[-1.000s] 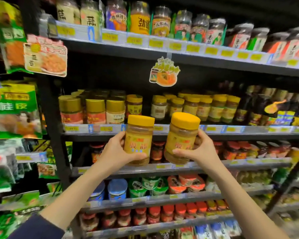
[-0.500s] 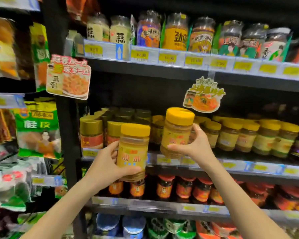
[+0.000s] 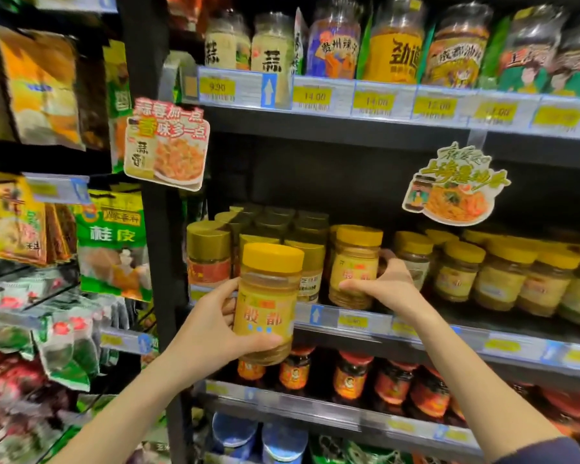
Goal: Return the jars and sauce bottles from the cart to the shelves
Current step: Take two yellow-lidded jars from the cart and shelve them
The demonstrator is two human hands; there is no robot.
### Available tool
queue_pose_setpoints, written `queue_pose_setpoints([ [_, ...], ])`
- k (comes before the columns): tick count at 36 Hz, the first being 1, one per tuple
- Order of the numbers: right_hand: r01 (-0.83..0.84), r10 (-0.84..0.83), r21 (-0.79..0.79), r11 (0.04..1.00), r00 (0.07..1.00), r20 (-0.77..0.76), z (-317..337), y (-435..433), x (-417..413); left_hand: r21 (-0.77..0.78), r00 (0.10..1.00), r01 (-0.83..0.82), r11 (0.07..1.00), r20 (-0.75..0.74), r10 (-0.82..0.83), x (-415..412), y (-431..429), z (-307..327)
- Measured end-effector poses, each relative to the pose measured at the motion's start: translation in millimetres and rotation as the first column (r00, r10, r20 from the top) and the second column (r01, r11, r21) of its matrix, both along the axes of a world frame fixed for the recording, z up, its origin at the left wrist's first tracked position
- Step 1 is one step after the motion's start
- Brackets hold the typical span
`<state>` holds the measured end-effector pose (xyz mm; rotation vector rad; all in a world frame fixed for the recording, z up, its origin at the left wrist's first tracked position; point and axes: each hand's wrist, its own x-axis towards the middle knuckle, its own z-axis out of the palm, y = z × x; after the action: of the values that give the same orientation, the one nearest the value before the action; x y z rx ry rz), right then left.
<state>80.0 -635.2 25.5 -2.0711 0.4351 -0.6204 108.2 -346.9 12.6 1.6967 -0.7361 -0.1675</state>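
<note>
jars (image 3: 268, 316) with yellow lids are held, one in each hand, before the middle shelf (image 3: 476, 339). the right jar (image 3: 354, 262) is set upright at the shelf's front edge, in the gap between the gold-lidded jars (image 3: 208, 252) toward the left end and the row of yellow-lidded jars (image 3: 503, 276) that runs toward the right end. that gap is judged to be chosen because the neighbours on the right look like the same kind of goods. whether its base rests on the shelf cannot be told, as the price rail (image 3: 352, 321) hides the line of contact. the right hand (image 3: 387, 288) is closed round it: the thumb is laid across the lower label and the fingers are curled behind the far side, so that a push to the rear can be given without tipping. the left jar (image 3: 265, 296) is held upright in the air, out in front of the shelf's front edge and lower than the other, likely so that it stays clear of the placing. it is gripped by the left hand (image 3: 211, 326), with the thumb pressed across the bottom of the label and the fingers wrapped round the left side and back.
</note>
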Motion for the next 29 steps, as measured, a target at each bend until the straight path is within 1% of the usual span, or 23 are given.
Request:
queue_pose_setpoints([
  [4,-0.017,0.011,-0.051,0.999,0.993,-0.114,-1,0,4,-0.002,1.0,0.006,1.0,-0.022,-0.006,2,-7,-3],
  [6,-0.036,0.029,-0.049,0.998,0.99,-0.137,0,1,4,0.009,0.999,0.01,1.0,-0.032,-0.009,4,-9,-5],
  [11,-0.071,0.064,-0.044,0.996,0.987,-0.15,2,4,1,0.027,0.999,0.008,1.0,-0.035,-0.007,7,-17,-10],
  [15,-0.095,0.072,-0.138,0.986,0.984,-0.165,1,6,1,0.014,0.999,0.022,1.0,-0.049,-0.021,5,-26,-10],
  [18,-0.103,0.078,-0.161,0.982,0.985,-0.152,2,8,0,0.021,0.999,0.017,1.0,-0.044,-0.017,5,-33,-11],
  [26,-0.135,0.116,-0.14,0.981,0.984,-0.132,1,7,0,0.032,0.999,0.023,0.999,-0.045,-0.022,0,-54,-14],
  [29,-0.159,0.139,-0.125,0.979,0.978,-0.156,2,7,0,0.033,0.999,0.027,0.999,-0.036,-0.025,-4,-64,-13],
])
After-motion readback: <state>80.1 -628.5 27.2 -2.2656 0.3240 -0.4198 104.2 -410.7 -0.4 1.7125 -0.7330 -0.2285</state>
